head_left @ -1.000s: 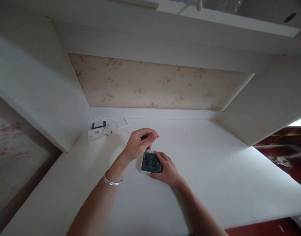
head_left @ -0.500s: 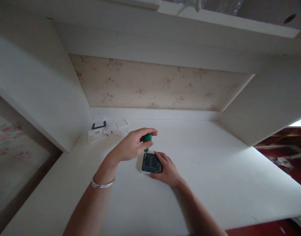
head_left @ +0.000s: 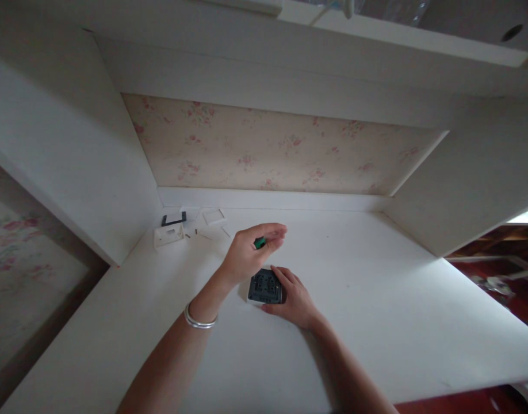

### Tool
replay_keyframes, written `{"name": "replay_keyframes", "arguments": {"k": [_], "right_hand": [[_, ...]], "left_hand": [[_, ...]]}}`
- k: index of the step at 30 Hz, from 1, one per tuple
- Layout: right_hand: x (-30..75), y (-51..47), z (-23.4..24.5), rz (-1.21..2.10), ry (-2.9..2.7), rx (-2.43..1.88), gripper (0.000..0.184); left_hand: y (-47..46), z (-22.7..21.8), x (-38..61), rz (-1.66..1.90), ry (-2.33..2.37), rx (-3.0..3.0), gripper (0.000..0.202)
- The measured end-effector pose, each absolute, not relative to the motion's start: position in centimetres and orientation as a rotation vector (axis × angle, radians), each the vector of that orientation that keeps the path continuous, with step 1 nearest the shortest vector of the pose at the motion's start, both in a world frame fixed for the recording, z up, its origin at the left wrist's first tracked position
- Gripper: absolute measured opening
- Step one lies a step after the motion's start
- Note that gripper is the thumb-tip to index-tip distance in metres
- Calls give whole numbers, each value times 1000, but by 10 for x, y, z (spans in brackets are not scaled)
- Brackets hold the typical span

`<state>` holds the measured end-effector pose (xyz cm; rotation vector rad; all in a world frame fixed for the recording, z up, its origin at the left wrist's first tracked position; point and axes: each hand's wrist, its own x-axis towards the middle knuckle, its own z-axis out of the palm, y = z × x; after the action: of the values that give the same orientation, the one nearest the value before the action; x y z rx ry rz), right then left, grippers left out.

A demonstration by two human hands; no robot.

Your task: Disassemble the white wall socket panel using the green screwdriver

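A dark square socket module lies face down on the white desk, its inner parts showing. My right hand rests flat against its right side, fingers stretched along the edge. Just above the module, my left hand is closed around a green-handled screwdriver; only a bit of the green handle shows between the fingers. A silver bangle sits on my left wrist.
At the back left corner lie a white socket frame, a black frame piece, a white cover plate and a few small screws. White side panels and a floral back wall close in the desk.
My left hand has turned and shifted on the screwdriver, first showing more of the green handle, now covering most of it. My right hand and the module have stayed put.
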<state>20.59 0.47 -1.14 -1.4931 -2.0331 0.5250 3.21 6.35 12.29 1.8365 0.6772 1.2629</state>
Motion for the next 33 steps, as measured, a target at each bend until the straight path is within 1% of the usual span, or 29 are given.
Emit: {"name": "replay_keyframes", "arguments": {"k": [4, 8, 11, 13, 15, 19, 20, 22, 24, 26, 28, 30, 33], "right_hand": [[206, 5, -11, 522, -2039, -1493, 96], [206, 4, -11, 530, -2045, -1501, 96], [206, 4, -11, 534, -2041, -1502, 96], [206, 5, -12, 531, -2041, -1499, 96], [206, 4, -12, 527, -2040, -1495, 96], [206, 4, -12, 525, -2040, -1496, 95], [206, 4, -12, 524, -2040, -1496, 95], [206, 4, -11, 524, -2041, -1495, 95], [205, 4, -9, 526, -2041, -1492, 94], [204, 4, -6, 529, -2042, -1488, 92], [203, 4, -5, 529, -2046, -1487, 91], [203, 4, -5, 527, -2045, -1492, 93], [204, 4, -7, 536, -2039, -1503, 95]], "left_hand": [[63, 123, 29, 1201, 682, 1685, 27], [66, 125, 17, 1073, 516, 1573, 27], [67, 127, 10, 967, 505, 1639, 37], [68, 128, 8, 921, 541, 1723, 40], [69, 129, 8, 951, 590, 1793, 37], [69, 127, 18, 1167, 791, 2000, 19], [68, 126, 21, 1227, 836, 2029, 19], [66, 123, 29, 1326, 877, 1998, 22], [63, 120, 36, 1348, 825, 1878, 20], [61, 117, 41, 1279, 735, 1736, 19], [59, 115, 43, 1214, 707, 1648, 25], [60, 113, 41, 1203, 737, 1620, 28], [63, 113, 38, 1167, 659, 1535, 28]]}}
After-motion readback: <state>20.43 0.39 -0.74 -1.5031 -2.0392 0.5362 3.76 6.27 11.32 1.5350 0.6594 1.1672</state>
